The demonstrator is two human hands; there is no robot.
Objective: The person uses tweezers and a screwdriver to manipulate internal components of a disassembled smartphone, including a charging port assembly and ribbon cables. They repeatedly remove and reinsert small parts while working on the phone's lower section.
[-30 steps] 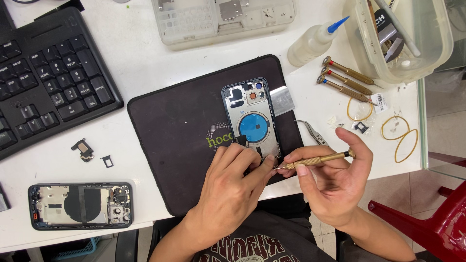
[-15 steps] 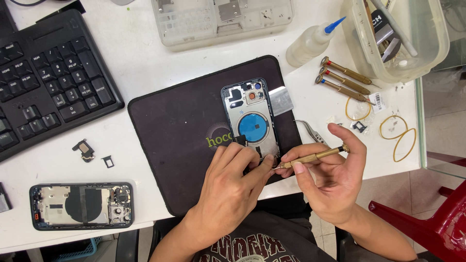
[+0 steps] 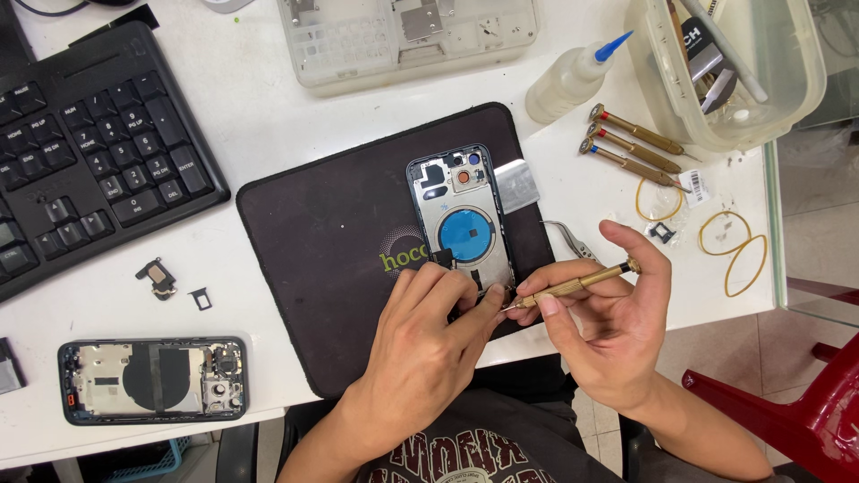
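A white table (image 3: 268, 125) fills the view under even light; a red plastic chair (image 3: 805, 411) stands on the tiled floor (image 3: 707, 331) at right.

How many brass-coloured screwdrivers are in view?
4: one in the right hand, its screwdriver tip at the opened phone; three loose screwdrivers beside the plastic tub. The tub may hide more.
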